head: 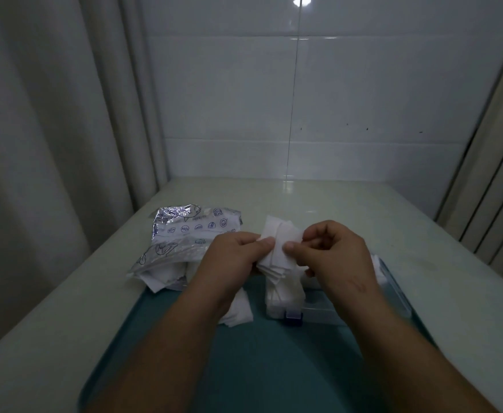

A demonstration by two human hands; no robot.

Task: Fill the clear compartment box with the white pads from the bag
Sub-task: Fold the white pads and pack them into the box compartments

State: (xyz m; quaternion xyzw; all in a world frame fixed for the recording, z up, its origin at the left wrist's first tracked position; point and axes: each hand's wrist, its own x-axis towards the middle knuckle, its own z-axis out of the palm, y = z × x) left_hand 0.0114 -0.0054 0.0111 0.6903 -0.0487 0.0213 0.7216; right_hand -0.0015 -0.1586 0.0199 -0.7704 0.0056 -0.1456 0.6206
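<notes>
Both my hands hold a fanned stack of white pads (278, 244) above the table. My left hand (238, 257) pinches its left edge between thumb and fingers. My right hand (330, 254) pinches its right edge. Below them lies the clear compartment box (327, 311) with a blue latch (293, 317); white pads (284, 293) fill its left compartment, and my right hand hides much of the rest. A loose pile of pads (238, 312) lies left of the box. The crinkled clear bag (184, 236) with blue print lies at the left, pads spilling from its near end.
Everything sits on a pale table; a teal tray (244, 368) lies under the box and the loose pads. A tiled wall stands behind, curtains hang at the left, and a ribbed panel stands at the right. Bare tabletop shows behind and to the right of the box.
</notes>
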